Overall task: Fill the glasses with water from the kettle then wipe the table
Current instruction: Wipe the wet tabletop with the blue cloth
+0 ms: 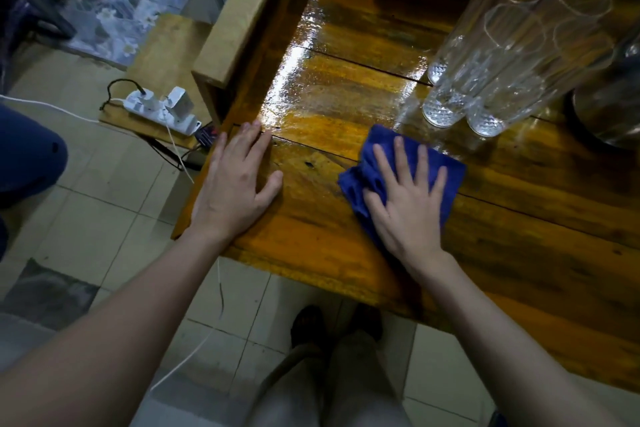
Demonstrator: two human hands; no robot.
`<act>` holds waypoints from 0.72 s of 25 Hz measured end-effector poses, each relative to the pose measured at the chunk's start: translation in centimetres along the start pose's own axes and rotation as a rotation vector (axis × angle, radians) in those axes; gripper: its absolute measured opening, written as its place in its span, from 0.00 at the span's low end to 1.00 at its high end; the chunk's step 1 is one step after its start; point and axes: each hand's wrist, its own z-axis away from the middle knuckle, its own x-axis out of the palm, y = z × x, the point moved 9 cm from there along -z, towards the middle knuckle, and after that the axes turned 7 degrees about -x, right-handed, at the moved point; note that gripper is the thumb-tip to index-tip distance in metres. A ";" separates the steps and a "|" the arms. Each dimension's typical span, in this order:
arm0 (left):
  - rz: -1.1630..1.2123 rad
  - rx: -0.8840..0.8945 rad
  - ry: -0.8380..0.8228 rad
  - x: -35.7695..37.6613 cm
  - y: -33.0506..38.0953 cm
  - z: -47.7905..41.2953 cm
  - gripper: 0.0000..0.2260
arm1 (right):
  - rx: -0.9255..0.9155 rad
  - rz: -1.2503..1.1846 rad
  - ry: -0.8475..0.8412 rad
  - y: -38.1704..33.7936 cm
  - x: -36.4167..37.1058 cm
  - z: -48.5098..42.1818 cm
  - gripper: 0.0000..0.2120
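Two bare hands on a wooden table (519, 218), the right one wiping with a blue cloth (355, 184).

The right hand (405, 204) lies flat on the cloth, fingers straight and spread, just in front of the glasses (485, 80). The left hand (235, 184) rests palm down well left of the glasses, at the table's edge, fingers straight and close together, holding nothing. The kettle (609, 107) stands just right of the glasses, partly out of view. A wet sheen (311, 80) lies left of the glasses. How full the glasses are cannot be told. Likely best: press evenly, sweep towards the sheen, and steer the cloth clear of the glasses' bases so none tips.
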 end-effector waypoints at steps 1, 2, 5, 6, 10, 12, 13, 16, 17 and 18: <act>-0.010 -0.002 0.004 0.0 0.0 0.0 0.29 | -0.052 0.000 -0.009 -2.6 0.4 -0.4 0.33; -0.017 -0.001 0.007 -0.1 0.0 0.1 0.29 | -0.121 0.001 -0.019 -5.5 0.9 -0.3 0.33; 0.003 0.011 -0.012 -0.2 0.3 0.2 0.33 | -0.288 0.000 -0.046 -11.0 2.2 2.1 0.33; 0.008 0.016 -0.023 -0.1 0.3 0.3 0.35 | -0.321 -0.007 -0.061 -11.3 2.5 3.2 0.33; -0.036 0.016 -0.031 0.1 0.2 0.4 0.38 | -0.403 -0.010 -0.113 -6.6 2.3 7.4 0.33; -0.081 0.013 -0.040 0.3 0.2 0.4 0.37 | -0.333 -0.002 -0.101 -1.5 1.5 9.5 0.34; -0.115 0.015 -0.042 0.5 0.2 0.4 0.36 | -0.262 -0.003 -0.086 1.7 0.9 10.4 0.35; -0.222 0.007 -0.058 1.1 0.7 0.8 0.34 | 0.011 -0.014 -0.044 10.5 -1.0 11.2 0.33; -0.225 -0.016 -0.065 1.3 1.0 0.9 0.34 | 0.104 -0.015 -0.034 11.9 -1.2 10.5 0.33; -0.202 -0.050 -0.067 1.4 1.4 1.1 0.34 | 0.200 -0.028 -0.019 12.4 -1.3 9.2 0.33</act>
